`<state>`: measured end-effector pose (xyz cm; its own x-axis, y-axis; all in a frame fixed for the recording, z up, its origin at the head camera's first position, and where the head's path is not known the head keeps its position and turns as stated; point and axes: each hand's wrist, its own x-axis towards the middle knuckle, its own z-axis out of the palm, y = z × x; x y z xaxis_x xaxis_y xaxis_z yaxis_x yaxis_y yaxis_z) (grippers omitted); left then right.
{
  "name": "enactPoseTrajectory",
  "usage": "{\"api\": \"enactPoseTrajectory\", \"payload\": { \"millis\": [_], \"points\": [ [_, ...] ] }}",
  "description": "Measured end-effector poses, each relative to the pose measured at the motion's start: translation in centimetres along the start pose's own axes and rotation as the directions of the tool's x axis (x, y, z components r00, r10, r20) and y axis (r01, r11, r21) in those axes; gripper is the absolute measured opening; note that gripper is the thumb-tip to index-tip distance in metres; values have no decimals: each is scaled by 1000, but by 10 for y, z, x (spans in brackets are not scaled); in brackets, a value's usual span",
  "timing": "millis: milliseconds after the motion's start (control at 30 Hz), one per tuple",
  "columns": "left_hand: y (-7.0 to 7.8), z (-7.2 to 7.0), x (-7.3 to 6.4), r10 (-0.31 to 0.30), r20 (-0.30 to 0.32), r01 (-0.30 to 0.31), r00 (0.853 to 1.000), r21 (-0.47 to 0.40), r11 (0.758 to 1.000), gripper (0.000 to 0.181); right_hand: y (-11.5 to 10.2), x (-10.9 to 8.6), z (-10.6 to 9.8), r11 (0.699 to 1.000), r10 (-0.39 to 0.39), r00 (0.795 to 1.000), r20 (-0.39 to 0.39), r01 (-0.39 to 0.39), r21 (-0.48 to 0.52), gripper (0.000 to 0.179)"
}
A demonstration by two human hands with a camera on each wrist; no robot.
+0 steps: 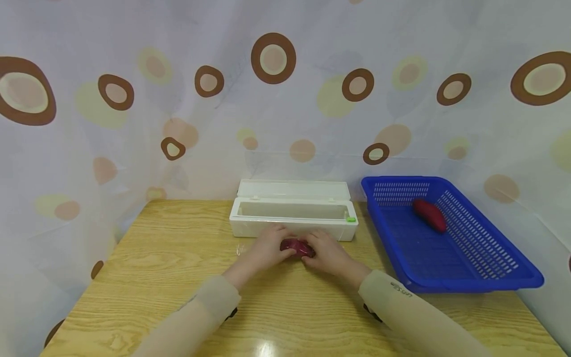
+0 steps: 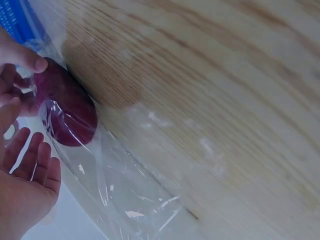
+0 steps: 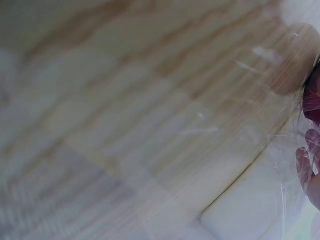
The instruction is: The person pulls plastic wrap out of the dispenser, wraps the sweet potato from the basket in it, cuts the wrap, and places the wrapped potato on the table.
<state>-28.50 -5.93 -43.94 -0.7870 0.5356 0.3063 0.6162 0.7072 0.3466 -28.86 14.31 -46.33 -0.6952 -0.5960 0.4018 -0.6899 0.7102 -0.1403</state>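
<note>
A dark red sweet potato (image 1: pixel 296 246), partly covered by clear plastic film (image 2: pixel 125 190), is between my hands above the wooden table. My right hand (image 1: pixel 327 252) grips one end; in the left wrist view its thumb presses on the skin. Close to the other end is my left hand (image 1: pixel 269 248), its fingers loosely bent, apart from the sweet potato in the left wrist view. Loose film trails away from the sweet potato over the tabletop. Only part of the sweet potato (image 3: pixel 312 97) shows at the right wrist view's edge.
Just behind my hands stands a long white box (image 1: pixel 294 228), lid raised, with a green piece (image 1: pixel 351 219) on its rim. A blue basket (image 1: pixel 473 284) at the right holds another red sweet potato (image 1: pixel 429 215). A patterned curtain (image 1: pixel 312 129) hangs behind the table.
</note>
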Motion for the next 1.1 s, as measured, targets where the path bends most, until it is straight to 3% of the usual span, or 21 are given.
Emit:
{"api": "enactPoseTrajectory", "payload": {
  "millis": [133,567,733,833,967,1100],
  "points": [
    [2,7,6,25,26,-26,999,15,1000,36,1,0,0,1000,13,1000,4,-13,14,50],
    [1,8,7,53,4,-53,999,3,999,21,6,-16,-7,990,77,997,18,-79,116,47],
    [-1,8,7,44,18,-44,999,-27,999,20,8,-24,-12,979,154,987,-33,-148,143,42],
    [-4,9,6,36,26,-35,999,-39,999,21,10,-26,-17,955,255,960,-115,-231,185,36],
    [-5,10,5,44,17,-43,999,-51,998,20,14,-26,-25,907,389,893,-226,-327,266,29],
    [-5,10,5,47,15,-46,999,-58,997,20,20,-27,-32,862,479,829,-288,-382,333,30]
  ]
}}
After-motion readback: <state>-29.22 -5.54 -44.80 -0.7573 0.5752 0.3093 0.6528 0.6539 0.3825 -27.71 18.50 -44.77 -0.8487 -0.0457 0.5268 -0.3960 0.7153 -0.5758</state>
